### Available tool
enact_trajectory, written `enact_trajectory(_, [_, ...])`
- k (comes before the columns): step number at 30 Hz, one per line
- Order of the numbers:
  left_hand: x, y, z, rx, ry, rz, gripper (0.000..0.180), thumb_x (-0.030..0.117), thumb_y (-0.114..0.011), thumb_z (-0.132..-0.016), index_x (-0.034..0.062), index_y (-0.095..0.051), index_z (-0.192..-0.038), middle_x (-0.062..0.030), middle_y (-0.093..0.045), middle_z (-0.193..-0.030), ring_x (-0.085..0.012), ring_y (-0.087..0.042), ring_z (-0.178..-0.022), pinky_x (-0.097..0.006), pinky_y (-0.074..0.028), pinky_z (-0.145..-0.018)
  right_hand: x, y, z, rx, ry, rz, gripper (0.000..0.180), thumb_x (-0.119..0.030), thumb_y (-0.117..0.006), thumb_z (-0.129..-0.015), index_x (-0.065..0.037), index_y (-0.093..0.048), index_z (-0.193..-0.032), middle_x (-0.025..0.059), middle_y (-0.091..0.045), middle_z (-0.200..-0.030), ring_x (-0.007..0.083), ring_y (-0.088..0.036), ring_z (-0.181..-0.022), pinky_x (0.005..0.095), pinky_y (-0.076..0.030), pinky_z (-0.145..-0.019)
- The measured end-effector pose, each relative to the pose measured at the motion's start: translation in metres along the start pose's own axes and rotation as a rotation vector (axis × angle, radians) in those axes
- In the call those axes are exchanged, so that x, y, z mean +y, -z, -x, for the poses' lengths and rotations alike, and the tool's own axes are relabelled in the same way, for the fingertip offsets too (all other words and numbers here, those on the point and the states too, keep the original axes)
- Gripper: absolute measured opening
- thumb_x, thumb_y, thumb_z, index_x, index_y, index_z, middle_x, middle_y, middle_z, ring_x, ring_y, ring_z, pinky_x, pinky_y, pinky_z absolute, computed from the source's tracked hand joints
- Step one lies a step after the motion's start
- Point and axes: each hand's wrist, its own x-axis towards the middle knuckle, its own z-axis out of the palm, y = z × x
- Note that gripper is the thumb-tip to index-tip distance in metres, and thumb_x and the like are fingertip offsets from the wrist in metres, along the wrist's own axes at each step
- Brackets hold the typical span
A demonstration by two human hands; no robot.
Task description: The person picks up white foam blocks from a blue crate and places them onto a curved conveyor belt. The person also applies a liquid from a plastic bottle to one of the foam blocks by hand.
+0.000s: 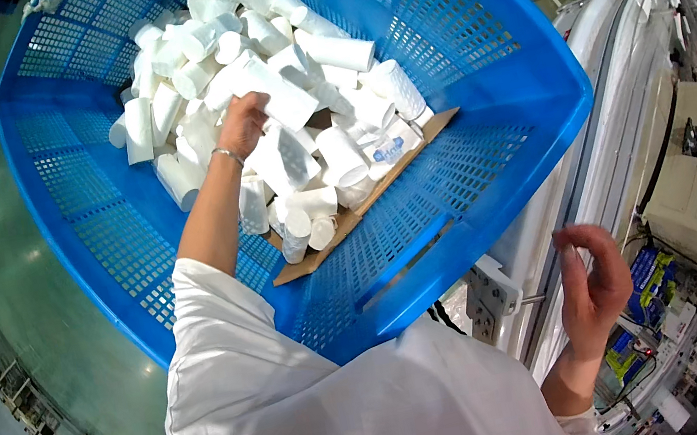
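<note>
My left hand (243,128) reaches into a large blue plastic basket (487,158). Its fingers are closed on the near end of a white paper roll (278,92), with the fingertips partly hidden. Many more white rolls (344,155) lie in a loose heap around and beneath it, pointing every way. Out to the right, beyond the basket's rim, my right hand (598,285) hangs in the air beside a metal rail. Its fingers are loosely curled with a gap to the thumb, and nothing shows between them.
A brown cardboard piece (398,179) stands along the basket's near inner side. To the right run white and grey machine rails (578,168), with a metal bracket (490,297) by the basket. Blue-and-green packages (650,285) sit below my right hand. Green floor (21,266) stretches left.
</note>
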Motion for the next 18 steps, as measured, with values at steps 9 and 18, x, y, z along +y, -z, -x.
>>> enact_trajectory(9, [0.077,-0.209,0.112,-0.985,-0.305,-0.718,0.055,0.02,-0.071,-0.058,0.0028,-0.05,-0.106,-0.01,-0.059,-0.092,-0.0211,-0.058,-0.084,-0.03,-0.046,-0.074,-0.049,-0.048,-0.073,-0.246,0.318,0.016,0.05,-0.014,-0.067,-0.069,0.0,-0.046,-0.113,0.014,-0.056,-0.102,0.0203,-0.055,-0.085,0.0279,-0.043,-0.074])
enact_trajectory(18, [0.067,-0.162,0.035,-0.689,-0.035,-0.516,0.057,0.04,-0.061,-0.075,-0.0002,-0.048,-0.114,-0.0112,-0.048,-0.117,-0.0185,-0.048,-0.105,-0.029,-0.041,-0.087,-0.02,-0.053,-0.06,-0.064,-0.179,-0.491,0.045,-0.02,-0.066,-0.074,0.002,-0.043,-0.107,0.0112,-0.058,-0.09,0.0145,-0.058,-0.076,0.0252,-0.047,-0.066])
